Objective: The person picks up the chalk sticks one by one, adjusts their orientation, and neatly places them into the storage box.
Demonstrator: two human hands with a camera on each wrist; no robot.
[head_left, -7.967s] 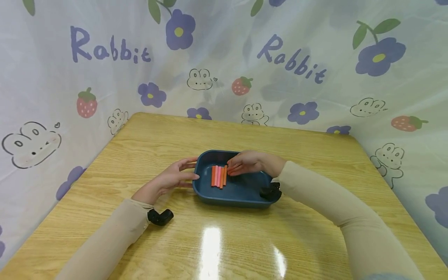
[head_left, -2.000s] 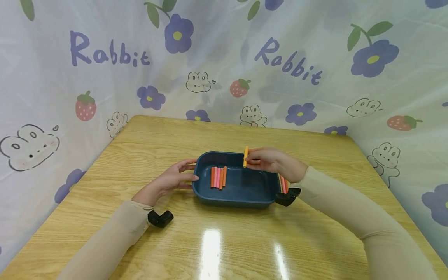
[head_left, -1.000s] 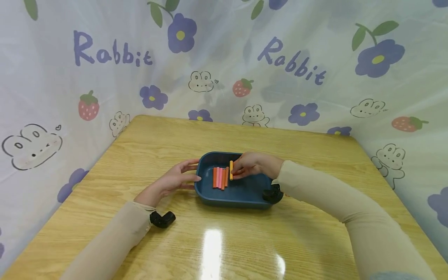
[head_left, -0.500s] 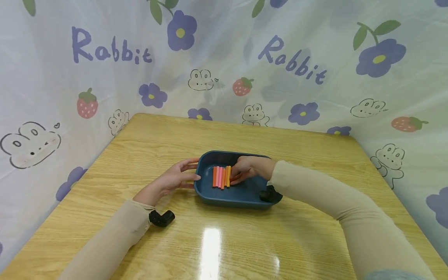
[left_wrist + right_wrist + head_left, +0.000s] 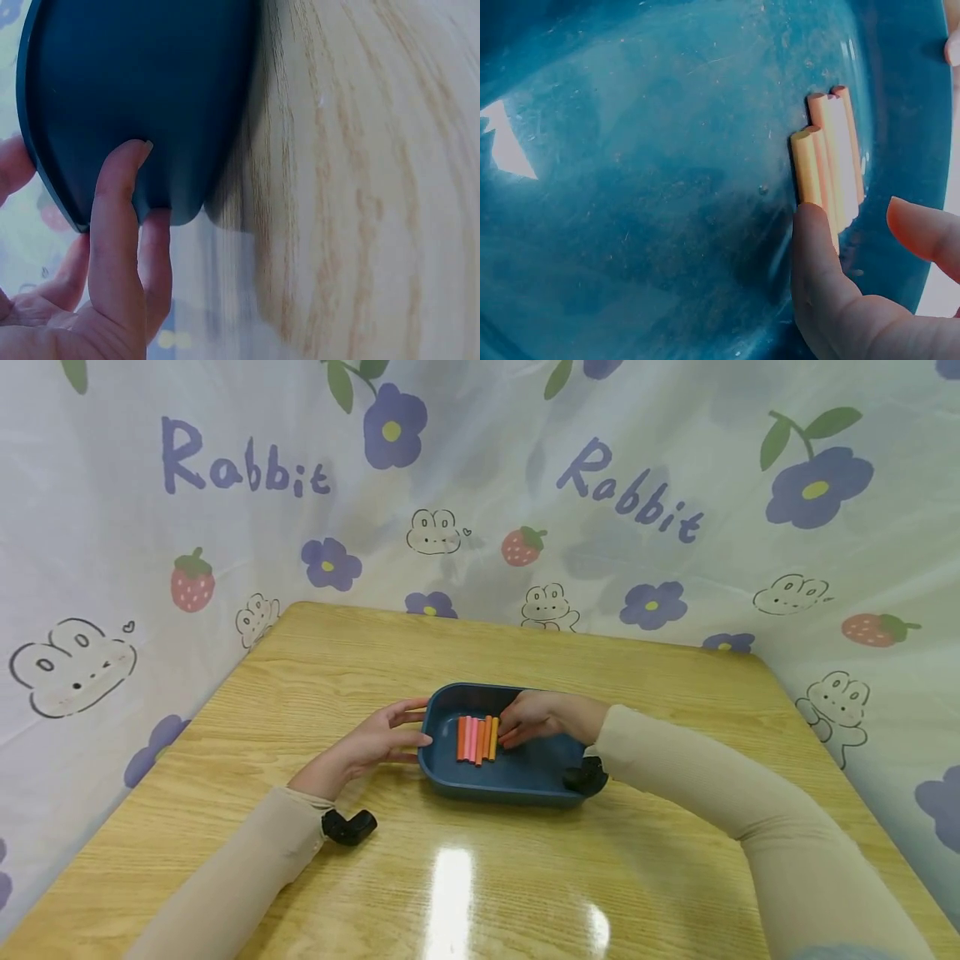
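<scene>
A dark blue box (image 5: 510,792) with rounded corners sits on the table. On its floor, toward the left end, several short round sticks lie side by side: orange and pink ones (image 5: 470,740), with a yellow stick (image 5: 493,739) at the right of the row. My right hand (image 5: 543,717) is inside the box; in the right wrist view one finger (image 5: 814,240) touches the yellow stick's near end and another digit is apart from it. My left hand (image 5: 367,745) rests against the box's left end from outside, its fingers (image 5: 116,225) spread along the wall.
The wooden table (image 5: 337,652) extends around the box on all sides. A patterned cloth (image 5: 465,460) hangs behind and beside it. Black wrist cameras (image 5: 348,827) sit on both sleeves. My right forearm (image 5: 690,777) covers the table just right of the box.
My right hand carried the yellow stick over the box's far side, laid it at the right of the row, and has loosened from it, shifting slightly right. My left hand has stayed in place.
</scene>
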